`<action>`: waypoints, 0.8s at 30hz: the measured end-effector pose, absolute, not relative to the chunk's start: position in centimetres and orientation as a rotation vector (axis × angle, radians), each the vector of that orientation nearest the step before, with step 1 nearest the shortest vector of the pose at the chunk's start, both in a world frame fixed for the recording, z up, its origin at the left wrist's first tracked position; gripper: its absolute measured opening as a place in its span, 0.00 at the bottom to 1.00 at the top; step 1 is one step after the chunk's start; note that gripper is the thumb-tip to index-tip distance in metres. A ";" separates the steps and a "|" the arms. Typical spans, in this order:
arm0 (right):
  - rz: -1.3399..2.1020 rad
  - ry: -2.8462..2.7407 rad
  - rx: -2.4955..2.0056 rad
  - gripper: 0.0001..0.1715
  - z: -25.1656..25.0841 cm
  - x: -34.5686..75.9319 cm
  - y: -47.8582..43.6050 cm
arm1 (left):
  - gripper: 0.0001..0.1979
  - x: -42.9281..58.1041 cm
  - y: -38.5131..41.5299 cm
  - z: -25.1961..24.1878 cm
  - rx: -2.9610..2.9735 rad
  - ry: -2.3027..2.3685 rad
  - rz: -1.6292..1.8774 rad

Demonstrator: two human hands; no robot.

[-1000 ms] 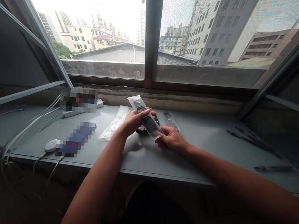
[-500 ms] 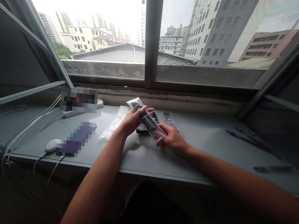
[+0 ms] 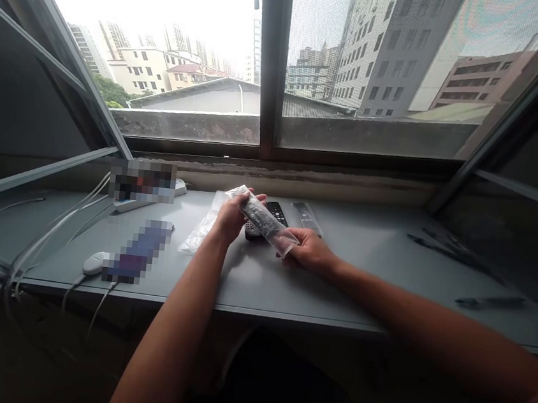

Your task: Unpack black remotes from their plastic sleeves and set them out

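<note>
A dark remote control in a clear plastic bag (image 3: pixel 266 224) is held above the grey desk (image 3: pixel 338 279) by both hands. My left hand (image 3: pixel 231 217) grips the far end of the bagged remote, fingers wrapped round it. My right hand (image 3: pixel 309 250) pinches the near end of the bag. Just behind the hands, a black remote (image 3: pixel 277 212) lies on the desk, and a second remote in a clear sleeve (image 3: pixel 306 216) lies to its right. An empty clear plastic bag (image 3: pixel 203 227) rests left of my left hand.
A white mouse (image 3: pixel 93 262) with white cables (image 3: pixel 49 230) sits at the left, near two blurred-out items (image 3: pixel 141 249). Dark pens (image 3: pixel 489 303) lie at the right. A window frame (image 3: pixel 271 67) rises behind the desk.
The bagged remote has tilted lower and flatter toward the desk. My left hand slid up to its far end. My right hand stayed at the near end.
</note>
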State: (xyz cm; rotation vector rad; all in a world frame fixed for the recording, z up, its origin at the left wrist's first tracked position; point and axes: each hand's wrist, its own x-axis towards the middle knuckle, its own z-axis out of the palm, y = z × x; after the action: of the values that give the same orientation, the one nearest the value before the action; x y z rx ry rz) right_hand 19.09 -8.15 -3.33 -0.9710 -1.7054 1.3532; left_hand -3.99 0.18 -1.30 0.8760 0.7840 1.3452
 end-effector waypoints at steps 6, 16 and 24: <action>1.719 -1.706 -0.632 0.42 -2.8 19.8 -7.8 | 0.25 -4.4 0.3 -1.2 0.792 0.677 1.446; 1.965 -1.579 -0.763 0.37 -3.1 19.2 -7.6 | 0.29 -2.9 -1.6 -0.6 1.012 0.519 1.164; 1.991 -1.663 -0.846 0.42 -2.3 18.9 -8.3 | 0.31 -3.3 -1.6 -0.7 1.060 0.528 1.168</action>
State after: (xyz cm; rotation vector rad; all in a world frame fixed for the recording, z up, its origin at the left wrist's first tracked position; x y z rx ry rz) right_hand 18.88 -8.30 -2.34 -0.8456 -1.6628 1.9911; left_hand -3.30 -1.61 -0.65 1.0595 0.5283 1.1677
